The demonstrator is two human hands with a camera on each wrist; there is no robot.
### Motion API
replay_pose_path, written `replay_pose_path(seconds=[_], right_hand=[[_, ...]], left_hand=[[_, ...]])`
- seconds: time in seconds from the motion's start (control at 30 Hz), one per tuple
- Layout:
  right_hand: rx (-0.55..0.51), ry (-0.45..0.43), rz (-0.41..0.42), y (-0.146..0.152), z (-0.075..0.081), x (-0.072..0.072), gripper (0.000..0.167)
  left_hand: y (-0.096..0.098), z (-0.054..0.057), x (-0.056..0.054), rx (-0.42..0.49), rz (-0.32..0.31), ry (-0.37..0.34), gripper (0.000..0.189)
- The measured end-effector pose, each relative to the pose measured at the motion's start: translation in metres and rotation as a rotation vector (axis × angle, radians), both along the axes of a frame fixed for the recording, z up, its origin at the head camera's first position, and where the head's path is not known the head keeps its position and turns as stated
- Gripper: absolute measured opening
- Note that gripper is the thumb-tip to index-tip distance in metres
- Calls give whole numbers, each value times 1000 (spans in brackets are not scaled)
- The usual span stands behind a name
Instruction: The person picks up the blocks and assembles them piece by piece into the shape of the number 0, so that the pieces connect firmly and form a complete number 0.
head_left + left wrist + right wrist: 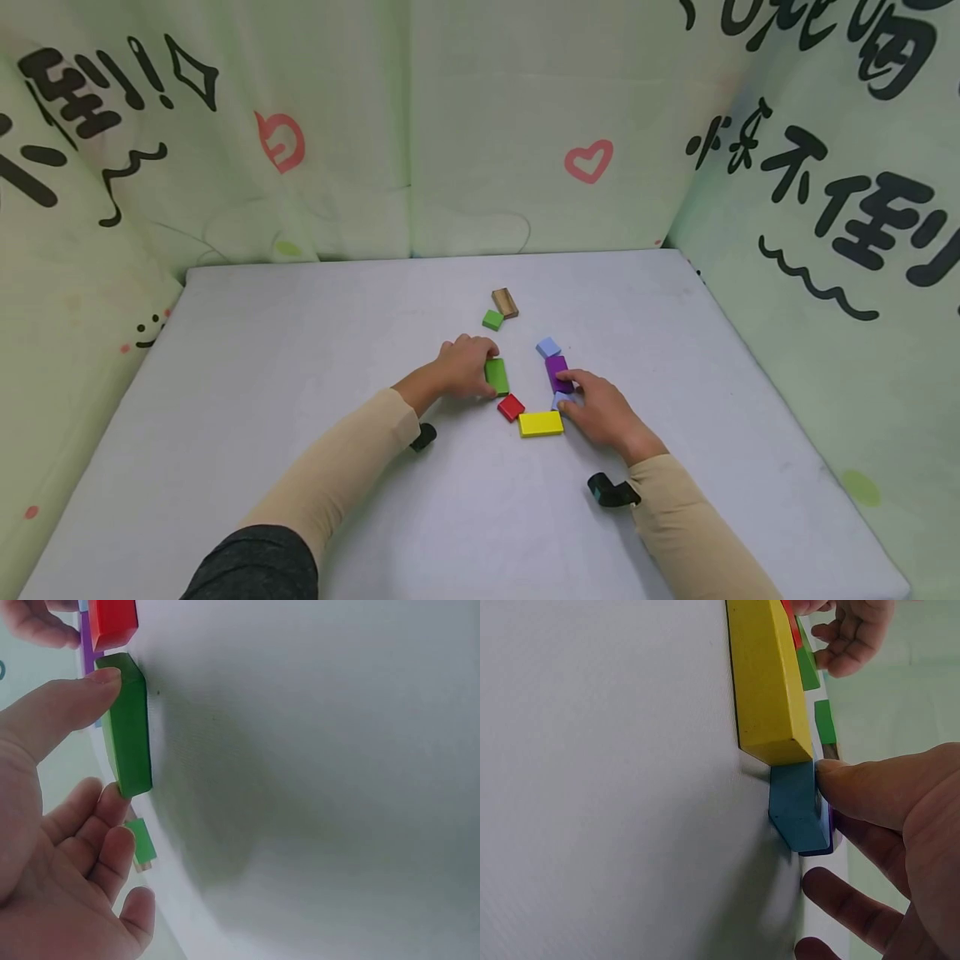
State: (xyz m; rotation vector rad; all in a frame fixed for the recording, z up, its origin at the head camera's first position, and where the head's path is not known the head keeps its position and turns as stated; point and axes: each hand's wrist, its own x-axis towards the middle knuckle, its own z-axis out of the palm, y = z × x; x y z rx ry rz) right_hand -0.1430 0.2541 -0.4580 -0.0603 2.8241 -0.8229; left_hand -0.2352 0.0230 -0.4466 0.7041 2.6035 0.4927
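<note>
My left hand (467,367) holds the long green block (129,735) by its two ends, thumb at the near end and fingertips at the far one. The small red block (512,407) sits at its near end, beside the yellow block (541,424). At the right, my right hand (600,410) has its thumb on a small light blue block (799,802), with the index finger reaching to the purple block (555,367) behind it. This light blue block stands right at the yellow block's corner. Another light blue block (548,347) lies at the purple block's far end.
Farther back on the white table (315,333) lie a small green block (492,320) and a brown wooden block (506,302), close together. A pale green printed curtain (480,167) surrounds the table's back and sides. Black wrist cameras (611,491) hang below both forearms.
</note>
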Motion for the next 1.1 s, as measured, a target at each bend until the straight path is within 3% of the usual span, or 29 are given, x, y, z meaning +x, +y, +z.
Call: replay_pose_path(seconds=[1.1], right_hand=[[-3,1,3,2,1,0,47]], left_hand=[[3,-1,-2,-3,-15,-9,64]])
